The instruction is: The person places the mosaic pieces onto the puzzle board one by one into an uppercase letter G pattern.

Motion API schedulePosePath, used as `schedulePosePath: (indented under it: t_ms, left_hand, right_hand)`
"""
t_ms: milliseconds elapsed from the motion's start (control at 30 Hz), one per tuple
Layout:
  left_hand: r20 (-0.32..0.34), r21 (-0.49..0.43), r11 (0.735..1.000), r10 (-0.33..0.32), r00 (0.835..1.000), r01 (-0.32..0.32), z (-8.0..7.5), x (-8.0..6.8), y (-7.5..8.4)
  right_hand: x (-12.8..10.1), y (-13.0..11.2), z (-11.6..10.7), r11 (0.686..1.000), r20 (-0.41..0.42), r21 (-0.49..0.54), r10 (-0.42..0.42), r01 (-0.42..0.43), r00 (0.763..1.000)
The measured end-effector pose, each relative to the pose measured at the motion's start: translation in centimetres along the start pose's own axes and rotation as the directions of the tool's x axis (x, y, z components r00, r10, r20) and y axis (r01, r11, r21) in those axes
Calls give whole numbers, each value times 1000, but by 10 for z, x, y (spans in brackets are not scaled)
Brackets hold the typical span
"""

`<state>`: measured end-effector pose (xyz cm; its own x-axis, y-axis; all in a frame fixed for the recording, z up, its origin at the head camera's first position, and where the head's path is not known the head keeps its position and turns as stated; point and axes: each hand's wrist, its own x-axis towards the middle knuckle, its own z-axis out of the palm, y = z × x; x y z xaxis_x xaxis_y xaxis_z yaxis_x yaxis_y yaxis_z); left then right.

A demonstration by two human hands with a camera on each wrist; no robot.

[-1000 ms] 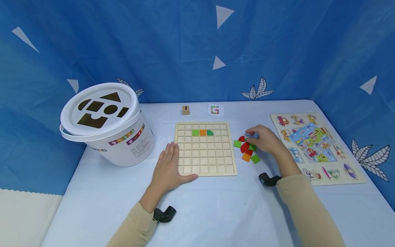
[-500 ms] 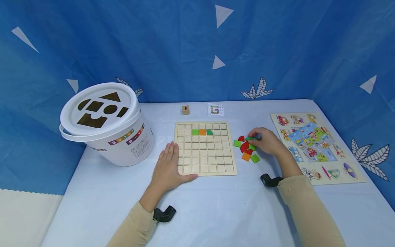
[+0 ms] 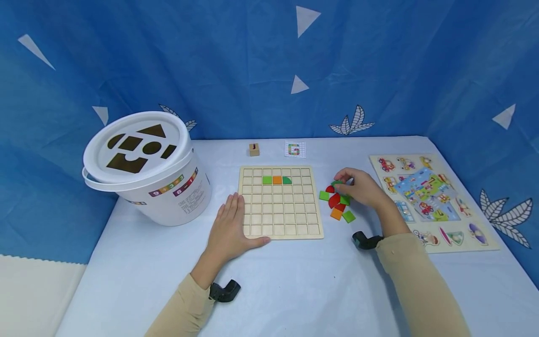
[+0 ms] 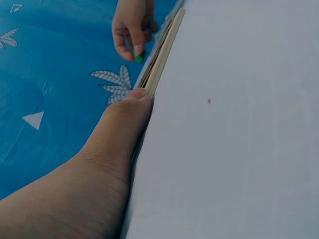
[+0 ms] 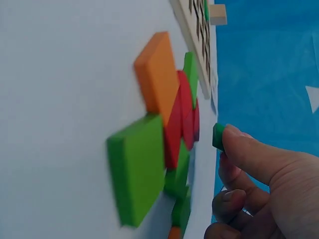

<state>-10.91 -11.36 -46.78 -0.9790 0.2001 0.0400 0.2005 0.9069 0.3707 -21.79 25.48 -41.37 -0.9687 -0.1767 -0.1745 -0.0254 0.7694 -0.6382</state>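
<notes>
The dark green tile (image 3: 338, 183) is now off the counter (image 3: 294, 281), pinched between the thumb and fingertips of the right hand (image 3: 361, 189) just above the far edge of the loose pile of tiles (image 3: 337, 203); half a second ago it sat lower, level with the pile, and a second ago the fingers were only settling over it. So the pick looks made, and the tile seems free to be carried left toward the wooden grid board (image 3: 280, 202). In the right wrist view the tile (image 5: 218, 136) shows only as a small dark green edge at the thumb tip, clear of the red and green pieces below it, so its outline and long axis cannot be told; it appears held roughly flat, one edge toward the board. The pile lies just right of the board, with red curved pieces, light green squares and an orange square partly overlapping. On the board, three tiles (image 3: 276, 180) sit side by side in the second row from the far edge: green, orange, dark green. The left hand (image 3: 229, 229) lies flat with fingers straight at the board's near left corner, thumb against the near edge, unchanged over the last second. A white bucket (image 3: 145, 168) stands far left, a picture puzzle (image 3: 429, 201) to the right, a small wooden cube (image 3: 253, 150) and a pattern card (image 3: 294, 150) beyond the board.
</notes>
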Motion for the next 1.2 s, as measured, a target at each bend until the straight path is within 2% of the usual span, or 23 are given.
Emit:
schedulePosePath:
  t_ms: [233, 633, 900, 1200]
  left_hand:
    - [1, 2, 1000, -5, 1000, 5, 1, 0, 0]
    - [12, 15, 1000, -10, 1000, 9, 0, 0, -1]
    - [23, 18, 1000, -10, 1000, 10, 0, -1, -1]
    - [14, 19, 1000, -4, 1000, 4, 1, 0, -2]
  right_hand:
    - [16, -25, 11, 998, 21, 29, -57, 56, 998]
    - [41, -72, 48, 987, 87, 72, -147, 141, 985]
    - [52, -101, 76, 973, 123, 70, -228, 220, 966]
    - [58, -129, 101, 966, 133, 82, -255, 246, 958]
